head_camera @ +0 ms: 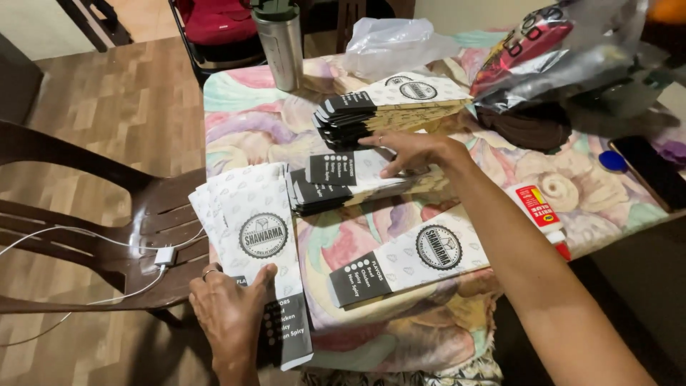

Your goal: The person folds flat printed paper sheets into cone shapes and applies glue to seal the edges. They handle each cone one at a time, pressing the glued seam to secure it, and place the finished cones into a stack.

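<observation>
— Where do we have room? 
— Little of it. Beyond our right hand [411,150] the table [243,121] is crowded with a far stack of sleeves [379,107], foil bags [550,50] and a steel tumbler [280,46]; the table's near edge runs just below the single flat sleeve [407,261] between our hands. Left of our left hand [232,311] a brown chair [93,236] with a white cable [107,243] takes the space.

— And the hands?
— Our right lies nearly flat, fingers spread, pressing on the middle stack of sleeves [343,182]. Our left, thumb out, grips the fanned bundle of white sleeves [250,229] overhanging the table edge.

— Anything unclear?
— The bundle's lower end is partly behind our left hand, and its count we cannot tell. The dark thing [529,125] past our right wrist may be cloth. A glue bottle [543,214] lies beside our right forearm.
</observation>
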